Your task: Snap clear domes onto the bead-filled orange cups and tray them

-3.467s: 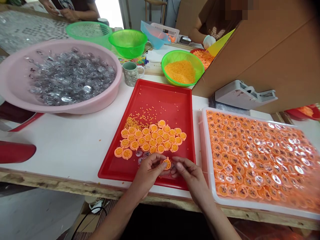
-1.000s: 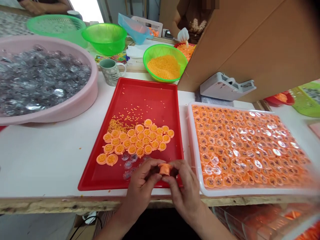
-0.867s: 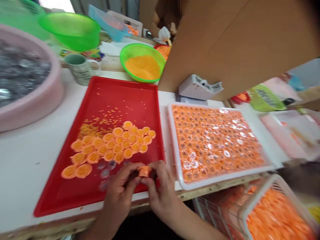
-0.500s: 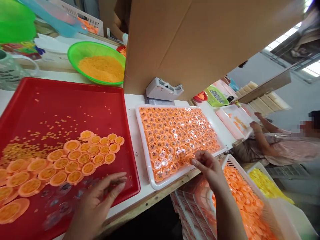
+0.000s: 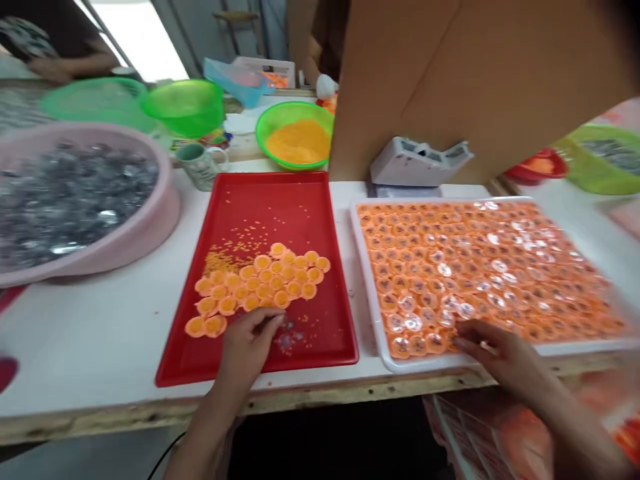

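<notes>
My left hand (image 5: 253,340) is over the front of a red tray (image 5: 280,200), thumb and forefinger slightly apart, with nothing visible between them. Just beyond its fingertips are round orange cups (image 5: 263,289) with yellow-orange filling. Small clear plastic pieces (image 5: 287,339) lie right beside that hand. At the front row of a white tray (image 5: 373,320), my right hand (image 5: 493,347) pinches an orange cup (image 5: 453,340), partly hidden by the fingers. Rows of orange cups with shiny clear tops (image 5: 470,267) fill this tray.
A pink tub (image 5: 165,193) of clear plastic pieces stands at left. Behind the trays are a mug (image 5: 200,170), a green bowl (image 5: 295,163) of orange grains, a tape dispenser (image 5: 417,163) and a tall cardboard sheet (image 5: 425,87). Other people are across the table.
The view has swung left, bringing in the pink tub and losing the co-worker at right. My right hand is farther left along the white tray's front. My left hand stays over the red tray.
</notes>
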{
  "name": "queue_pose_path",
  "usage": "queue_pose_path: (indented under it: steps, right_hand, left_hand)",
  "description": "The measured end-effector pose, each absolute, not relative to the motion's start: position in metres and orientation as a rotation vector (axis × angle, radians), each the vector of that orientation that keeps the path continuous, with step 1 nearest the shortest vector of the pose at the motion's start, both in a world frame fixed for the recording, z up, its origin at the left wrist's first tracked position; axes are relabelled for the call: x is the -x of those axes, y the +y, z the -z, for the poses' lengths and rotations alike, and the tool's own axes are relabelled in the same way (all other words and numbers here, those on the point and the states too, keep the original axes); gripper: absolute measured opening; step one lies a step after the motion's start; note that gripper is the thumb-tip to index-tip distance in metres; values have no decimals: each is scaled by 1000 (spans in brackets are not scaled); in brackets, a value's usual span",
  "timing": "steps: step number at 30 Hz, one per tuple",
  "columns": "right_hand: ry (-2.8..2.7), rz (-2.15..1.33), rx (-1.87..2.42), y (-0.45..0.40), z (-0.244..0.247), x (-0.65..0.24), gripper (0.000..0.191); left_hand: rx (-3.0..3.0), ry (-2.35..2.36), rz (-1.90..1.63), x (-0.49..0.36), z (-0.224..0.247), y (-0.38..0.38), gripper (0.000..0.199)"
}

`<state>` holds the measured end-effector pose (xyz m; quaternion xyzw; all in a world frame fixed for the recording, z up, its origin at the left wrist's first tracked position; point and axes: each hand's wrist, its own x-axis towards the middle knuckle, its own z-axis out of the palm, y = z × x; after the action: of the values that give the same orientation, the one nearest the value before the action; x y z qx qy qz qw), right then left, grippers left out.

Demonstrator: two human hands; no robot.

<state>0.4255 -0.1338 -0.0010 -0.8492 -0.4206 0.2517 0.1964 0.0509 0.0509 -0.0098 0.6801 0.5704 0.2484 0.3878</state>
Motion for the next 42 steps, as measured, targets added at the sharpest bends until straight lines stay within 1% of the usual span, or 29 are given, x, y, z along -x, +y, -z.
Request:
queue_pose_path:
  steps: [2,4,5,7,8,10,14,20,22,24,26,29,31,34,39,42]
  right_hand:
    - [-1221,-440,2467,-135,-1,-414,38]
    - [-1265,-203,2429,-127,-9,-381,35]
    - [-1316,-208,2339,-119,-14,-358,30]
    - [-1517,-484,2003,-94,-17,-304,16]
    - [-1606,-622,1846,-80,-15,-277,15]
    - [-1751,-760,1683,-51,-3,-232,22]
    - [-1938,-747,1732,-15,26,-188,24]
    - [-2076,-657,1743,-14,36,-193,32]
    - [-1982,-706,1765,-16,38,-200,31]
    - [-1752,-838,1776,-18,41,-207,28]
    - [-1408,-1052,1742,-20,44,-213,22]
    - [-906,-1382,1575,-23,43,-219,11]
    - [-732,-1508,1442,-24,37,-221,20]
    - [-697,-1561,1380,-25,25,-222,28]
    - [-706,-1501,1356,-25,15,-224,26]
    - [-660,-1530,1287,-26,12,-226,25]
  left_hand:
    - [-1867,1478,-609,-40,11,55,17]
    - [-1928,1501,-592,-30,14,59,15]
    - [-1943,1506,-588,-27,16,60,13]
    - [-1991,1492,-567,-24,19,61,13]
    - [-2017,1476,-551,-24,21,61,13]
    - [-2074,1445,-521,-27,23,60,15]
    - [-2194,1445,-491,-39,24,62,12]
    - [-2336,1431,-422,-56,25,77,14]
    - [-2357,1418,-412,-59,26,79,14]
    - [-2364,1409,-411,-61,26,79,15]
    - [-2361,1394,-421,-62,24,77,15]
    - [-2348,1380,-449,-61,17,72,16]
    - [-2315,1380,-479,-59,11,68,17]
    - [-2159,1364,-491,-55,3,62,18]
    - [-1837,1305,-395,-53,0,54,11]
    - [-1720,1244,-454,-54,0,49,20]
